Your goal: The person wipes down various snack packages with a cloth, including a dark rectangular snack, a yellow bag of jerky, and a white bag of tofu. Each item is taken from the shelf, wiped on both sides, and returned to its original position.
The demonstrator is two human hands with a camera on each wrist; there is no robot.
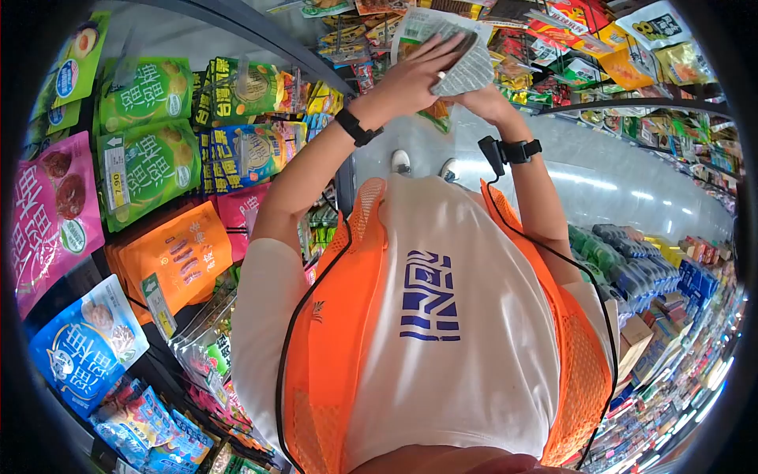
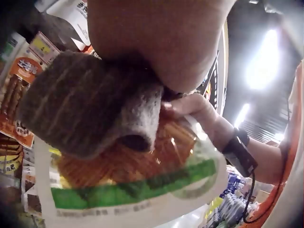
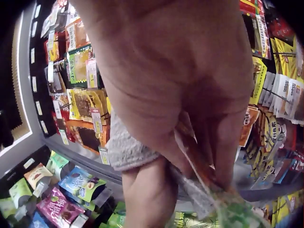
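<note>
My left hand (image 1: 433,69) lies with straight fingers on a grey striped cloth (image 1: 474,69), pressing it against a snack bag (image 1: 414,24). Seen from the left wrist, the cloth (image 2: 80,104) curls into a loose roll over the bag's front. That bag (image 2: 128,175) has a pale border, a green band and a window onto reddish-brown strips. On its near edge my right hand (image 2: 190,107) grips it between thumb and fingers. The right wrist view shows this hand (image 3: 180,80) close up, the bag's edge (image 3: 194,152) pinched in its fingers.
Hanging snack packets (image 1: 150,158) crowd the rack at my left. More packets (image 1: 584,39) hang ahead, above a dark shelf edge (image 1: 632,103). Grey floor (image 1: 568,158) runs beneath my arms, and stacked bottles (image 1: 632,257) stand at the right. Black cables run along both arms.
</note>
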